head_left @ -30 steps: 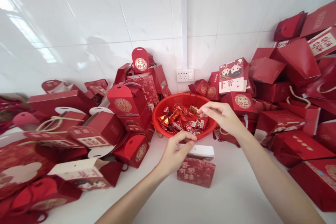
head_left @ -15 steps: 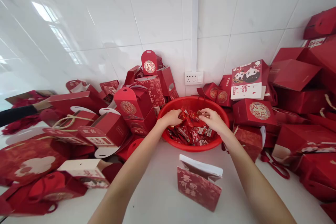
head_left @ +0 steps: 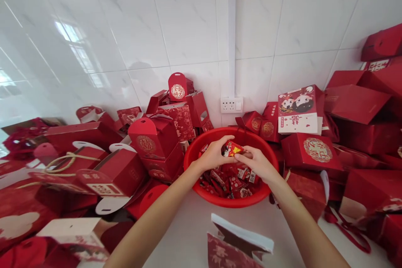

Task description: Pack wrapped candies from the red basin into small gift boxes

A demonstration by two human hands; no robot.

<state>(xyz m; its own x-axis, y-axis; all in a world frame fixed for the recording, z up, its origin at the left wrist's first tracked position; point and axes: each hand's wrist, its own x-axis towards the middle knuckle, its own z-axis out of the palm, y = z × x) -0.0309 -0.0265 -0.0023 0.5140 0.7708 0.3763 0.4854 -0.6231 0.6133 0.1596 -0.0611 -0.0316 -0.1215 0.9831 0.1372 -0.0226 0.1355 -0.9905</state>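
Observation:
Over a round red plastic basket (head_left: 232,202) filled with red-wrapped candies (head_left: 234,182), both hands meet close together. My left hand (head_left: 216,153) is closed around small candy packets (head_left: 232,149), one of them red with a yellow patch. My right hand (head_left: 256,163) has its fingers bent against the right side of the same packets; whether it grips other pieces is hidden. In front of the basket stands a red paper gift bag (head_left: 230,255) with its white-edged mouth open, partly cut off by the lower edge of the view.
Red gift boxes (head_left: 153,134) are heaped on the left, some with rope handles. More boxes (head_left: 314,150) pile up on the right, one showing cartoon faces. A tiled wall (head_left: 188,16) with a socket (head_left: 231,105) rises behind. The table (head_left: 179,234) is white.
My hands have come up from the candies and together, now with packets between them. The view has tilted up, so the bag sits lower. Another person's arm at far left is gone from view.

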